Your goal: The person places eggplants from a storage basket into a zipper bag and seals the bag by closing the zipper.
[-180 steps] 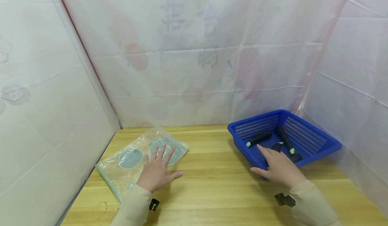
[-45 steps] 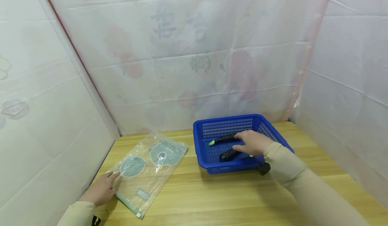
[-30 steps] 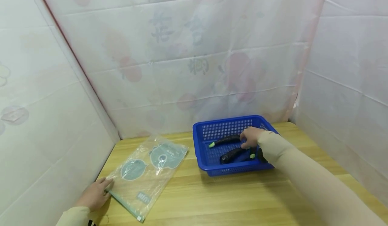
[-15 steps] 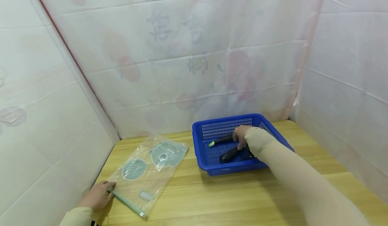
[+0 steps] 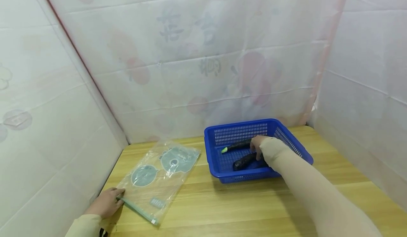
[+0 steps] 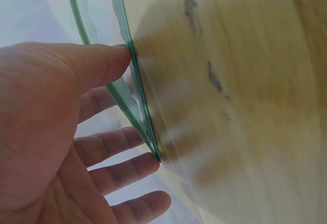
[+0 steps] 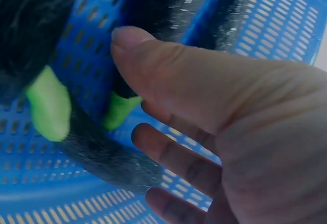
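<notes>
Blue plastic basket (image 5: pixel 229 177) on the wooden table (image 5: pixel 197 208), dark vegetables (image 5: pixel 240 145) lying in it, my right hand (image 5: pixel 257 146) down among them. Seen from above, my own hand and sleeve (image 5: pixel 311 184) hide the fingertips; the right wrist view shows thumb and fingers spaced about one vegetable's green end (image 7: pixel 120 112), thumb across the dark body. Whether they clamp it, I cannot tell. Clear bag (image 5: pixel 159 178) lies flat left of the basket, my left hand (image 5: pixel 106 203) at its near left corner. Only the left wrist view shows two green strips (image 6: pixel 144 101) parted at the mouth, meeting at a corner, the edge held between my thumb and fingers. Pale printed sheets (image 5: pixel 178 88) stand behind and at both sides. Right sleeve crosses the basket's front rim, covering part of its contents.
</notes>
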`<state>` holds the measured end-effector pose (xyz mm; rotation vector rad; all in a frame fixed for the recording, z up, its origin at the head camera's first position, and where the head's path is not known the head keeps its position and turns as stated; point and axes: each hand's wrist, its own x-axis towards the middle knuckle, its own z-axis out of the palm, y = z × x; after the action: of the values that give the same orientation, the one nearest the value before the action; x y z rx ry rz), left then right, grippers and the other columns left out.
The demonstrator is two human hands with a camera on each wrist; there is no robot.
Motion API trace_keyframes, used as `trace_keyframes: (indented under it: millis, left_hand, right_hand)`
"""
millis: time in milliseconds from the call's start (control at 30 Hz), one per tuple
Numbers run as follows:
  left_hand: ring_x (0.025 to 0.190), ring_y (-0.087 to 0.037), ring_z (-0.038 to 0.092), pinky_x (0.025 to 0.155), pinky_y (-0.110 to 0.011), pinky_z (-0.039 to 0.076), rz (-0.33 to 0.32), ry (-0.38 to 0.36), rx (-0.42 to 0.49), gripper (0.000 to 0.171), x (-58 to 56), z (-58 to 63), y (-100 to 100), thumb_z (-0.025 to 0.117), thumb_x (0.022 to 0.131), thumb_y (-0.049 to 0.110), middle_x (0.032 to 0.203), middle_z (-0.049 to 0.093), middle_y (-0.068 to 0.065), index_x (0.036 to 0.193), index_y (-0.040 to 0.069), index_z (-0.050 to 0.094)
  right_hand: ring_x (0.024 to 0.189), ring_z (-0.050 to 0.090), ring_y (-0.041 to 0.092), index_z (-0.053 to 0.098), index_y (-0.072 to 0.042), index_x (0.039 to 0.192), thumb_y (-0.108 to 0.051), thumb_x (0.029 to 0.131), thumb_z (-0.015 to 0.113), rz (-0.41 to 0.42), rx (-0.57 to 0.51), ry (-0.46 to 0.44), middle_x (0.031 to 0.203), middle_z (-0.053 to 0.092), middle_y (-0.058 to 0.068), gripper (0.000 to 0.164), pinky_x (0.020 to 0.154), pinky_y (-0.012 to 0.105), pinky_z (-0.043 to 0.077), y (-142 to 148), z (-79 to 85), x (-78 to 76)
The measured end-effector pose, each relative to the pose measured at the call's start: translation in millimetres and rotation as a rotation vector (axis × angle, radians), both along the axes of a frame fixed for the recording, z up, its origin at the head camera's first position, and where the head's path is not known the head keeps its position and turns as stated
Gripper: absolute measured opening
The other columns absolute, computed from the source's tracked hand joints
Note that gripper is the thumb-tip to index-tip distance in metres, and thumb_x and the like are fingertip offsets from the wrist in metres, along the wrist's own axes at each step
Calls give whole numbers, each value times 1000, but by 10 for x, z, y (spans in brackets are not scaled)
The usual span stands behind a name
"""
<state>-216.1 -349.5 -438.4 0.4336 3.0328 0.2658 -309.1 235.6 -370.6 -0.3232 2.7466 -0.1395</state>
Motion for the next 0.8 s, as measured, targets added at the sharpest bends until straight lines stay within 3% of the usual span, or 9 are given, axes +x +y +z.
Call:
trace_keyframes:
  millis: [167, 267, 533, 800]
  left_hand:
    - [95, -38, 62, 79, -49, 51, -4, 4, -7, 40, 15, 8, 6, 72, 84, 14, 106, 64, -19, 118, -5, 63]
    - [94, -37, 63, 79, -49, 51, 2, -2, -11, 41, 22, 15, 18, 73, 83, 15, 107, 64, -19, 118, -4, 63]
    - [92, -33, 63, 79, -48, 51, 13, -49, -29, 46, 20, 47, 59, 76, 81, 27, 104, 65, -14, 118, 2, 65]
    - [75, -18, 58, 67, -42, 50, -4, -35, -85, 32, 115, 139, 206, 79, 76, 38, 85, 62, -2, 94, 14, 66]
  right_hand:
    - [101, 60, 31, 66, -4, 113, -7, 73, 83, -45, -52, -21, 112, 62, 12, 43, 75, 40, 54, 104, -232, -128]
    - [97, 60, 28, 67, -4, 109, -6, 71, 83, -30, -55, 4, 108, 63, 11, 42, 73, 38, 54, 134, -290, -159]
    - [87, 61, 22, 69, -6, 101, -9, 75, 82, 45, -33, 31, 98, 64, 8, 30, 71, 36, 53, 110, -114, -66]
    - [74, 54, 17, 67, -10, 96, -16, 78, 80, 110, -99, 44, 87, 59, 2, 23, 66, 35, 49, 217, -108, -234]
